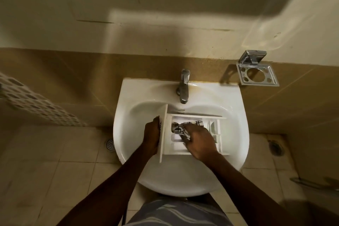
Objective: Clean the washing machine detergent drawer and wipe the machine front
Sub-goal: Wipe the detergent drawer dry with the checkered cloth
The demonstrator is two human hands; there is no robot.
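The white detergent drawer (194,135) lies in the basin of a white sink (231,101), its front panel turned toward the person's left and its compartments facing up. A black-and-white patterned cloth (180,128) is bunched inside the large compartment nearest the panel. The right hand (199,140) presses down on that cloth, its fingers (189,130) curled over it and holding it against the drawer floor. The left hand (153,135) grips the front panel along its outer face, fingers wrapped around the edge (the fingertips are hidden behind the panel). A chrome tap (184,86) stands at the back of the sink, just beyond the drawer. On the tiled wall to the right hangs a chrome toothbrush holder (256,73).
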